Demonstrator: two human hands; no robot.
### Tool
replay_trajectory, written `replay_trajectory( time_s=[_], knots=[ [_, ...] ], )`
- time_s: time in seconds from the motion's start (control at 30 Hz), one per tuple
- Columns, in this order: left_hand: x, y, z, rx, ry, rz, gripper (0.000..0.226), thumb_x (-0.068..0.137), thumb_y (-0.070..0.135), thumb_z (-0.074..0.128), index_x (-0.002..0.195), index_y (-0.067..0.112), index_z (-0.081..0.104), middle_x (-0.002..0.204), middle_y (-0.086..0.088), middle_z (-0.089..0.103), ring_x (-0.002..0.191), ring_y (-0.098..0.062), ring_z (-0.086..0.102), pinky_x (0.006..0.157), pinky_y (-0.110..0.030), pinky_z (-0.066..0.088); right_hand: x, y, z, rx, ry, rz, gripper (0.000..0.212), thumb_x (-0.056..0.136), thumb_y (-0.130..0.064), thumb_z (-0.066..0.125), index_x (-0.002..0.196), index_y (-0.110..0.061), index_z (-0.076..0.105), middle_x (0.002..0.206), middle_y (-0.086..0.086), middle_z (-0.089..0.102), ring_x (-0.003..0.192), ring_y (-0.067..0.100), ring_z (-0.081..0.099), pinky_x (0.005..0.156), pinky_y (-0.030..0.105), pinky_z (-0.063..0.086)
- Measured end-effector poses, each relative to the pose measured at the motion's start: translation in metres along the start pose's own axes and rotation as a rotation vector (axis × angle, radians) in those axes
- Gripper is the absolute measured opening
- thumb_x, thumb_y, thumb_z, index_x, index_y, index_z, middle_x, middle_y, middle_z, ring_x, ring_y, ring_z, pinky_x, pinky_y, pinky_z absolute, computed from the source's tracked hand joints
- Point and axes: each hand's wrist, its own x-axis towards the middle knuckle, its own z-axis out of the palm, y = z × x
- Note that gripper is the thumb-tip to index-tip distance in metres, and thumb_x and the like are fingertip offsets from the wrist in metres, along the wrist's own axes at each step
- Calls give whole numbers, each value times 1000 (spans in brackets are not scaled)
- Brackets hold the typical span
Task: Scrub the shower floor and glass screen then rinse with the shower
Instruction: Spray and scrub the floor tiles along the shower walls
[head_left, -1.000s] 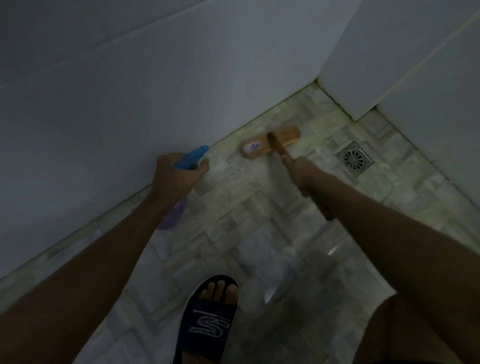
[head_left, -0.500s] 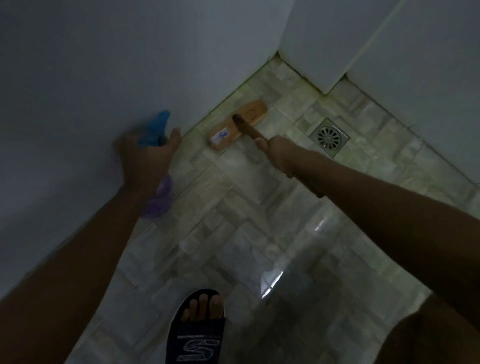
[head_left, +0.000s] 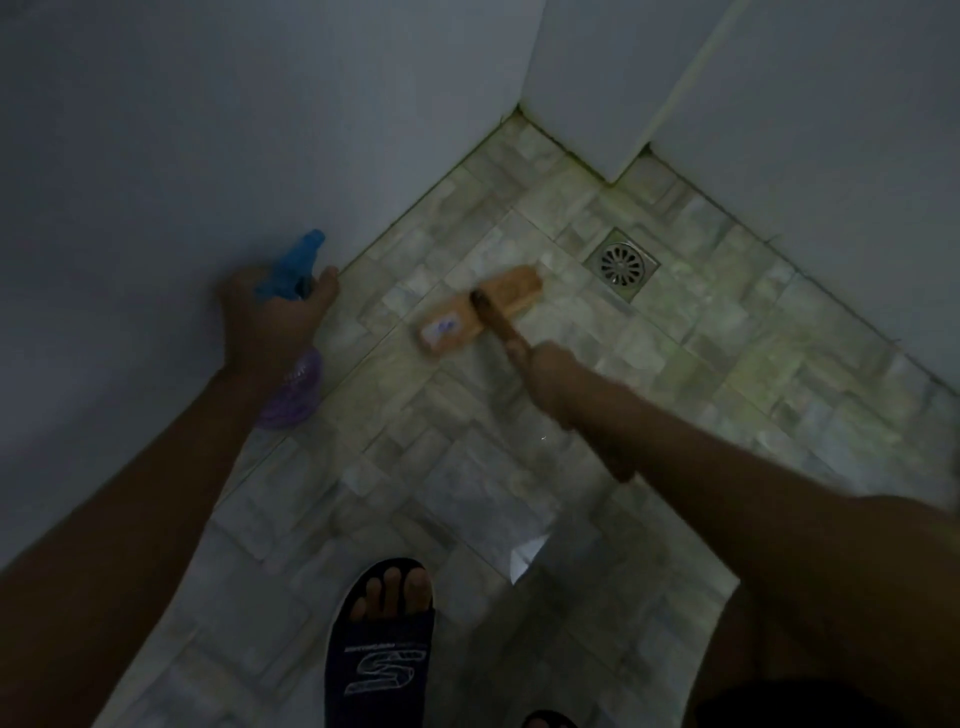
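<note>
1. I see a plain pale wall (head_left: 156, 156) on the left and a second wall (head_left: 841, 130) on the right.
2. Between them, a square boxed corner (head_left: 582, 93) juts out at the far side.
3. The floor (head_left: 727, 353) is pale stone-look tile in a staggered pattern, with dark, greenish seams along the wall edges.
4. A square metal drain (head_left: 621, 263) sits near that boxed corner.
5. From my feed the light is dim; one bright glint (head_left: 527, 553) shows on the tiles.

Place: home bathroom, inside a dim shower stall.
Floor: glossy, pale stone-pattern shower floor (head_left: 467, 467).
Drain: square metal floor drain (head_left: 621, 263), just beyond the right hand (head_left: 550, 379) fingers (head_left: 517, 347).
Walls: plain white walls (head_left: 208, 130), meeting in a corner past the fingers.
Cleaning gear: scrub brush (head_left: 480, 312) on the tiles; spray bottle (head_left: 298, 387) in the left hand (head_left: 265, 322).
</note>
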Motion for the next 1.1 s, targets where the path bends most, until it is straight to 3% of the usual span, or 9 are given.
replay_trajectory(
  time_s=[0.1,0.23,0.37,0.43,0.6,0.77,0.87,1.03,1.1],
  knots=[
    [-8,3,0,21,-73,145,32,89,20,73,67,-1,64,61,-14,60,50,-3,48,50,-26,42,-32,29,17,-54,-24,22,63,103,-58,25,107,-4,59,89,9,60,62,16,51,48,27,38],
    [-25,10,6,126,-194,370,26,89,18,73,71,1,67,56,-7,56,48,-17,50,48,-27,38,-17,20,-3,85,8,46,60,101,-60,27,112,-7,53,93,15,58,65,26,56,44,28,43],
    [-29,11,11,98,-269,292,37,87,33,75,63,6,64,54,-9,58,49,-11,50,50,-20,38,-10,11,-18,109,-51,32,51,103,-54,32,107,-6,50,80,14,56,57,25,51,50,31,46],
    [-37,10,12,85,-308,315,39,87,37,74,67,3,68,55,-8,56,48,-13,49,49,-25,39,-25,23,-22,24,-112,29,47,103,-52,33,111,-8,49,82,13,57,57,24,52,51,30,46],
    [-60,20,19,73,-372,369,34,87,34,74,67,7,68,54,3,49,47,1,44,51,-20,36,-70,94,4,-126,-183,51,59,101,-60,30,120,-9,53,93,9,61,75,26,63,60,36,52],
    [-68,28,24,83,-418,420,40,83,29,76,59,1,61,50,-5,52,44,-21,49,46,-28,37,-103,124,42,-150,-189,-7,56,102,-59,27,112,-11,55,94,6,60,76,17,58,63,29,42],
    [-69,30,32,111,-427,422,38,82,29,79,61,1,63,52,-8,56,46,-20,52,48,-31,41,-80,110,38,39,-90,24,60,100,-62,29,108,-11,58,89,9,63,74,23,62,56,29,45],
    [-65,46,59,60,-475,426,35,84,24,80,61,6,61,52,-4,53,47,-15,48,50,-28,41,-52,88,56,593,236,152,57,104,-53,31,97,-5,60,89,19,65,67,31,63,49,29,52],
    [-67,57,76,5,-522,429,35,84,23,80,61,7,60,53,-4,53,48,-16,48,52,-28,40,-69,89,88,826,255,244,56,103,-53,32,85,-8,61,77,16,63,68,36,66,59,45,59]
  ],
)
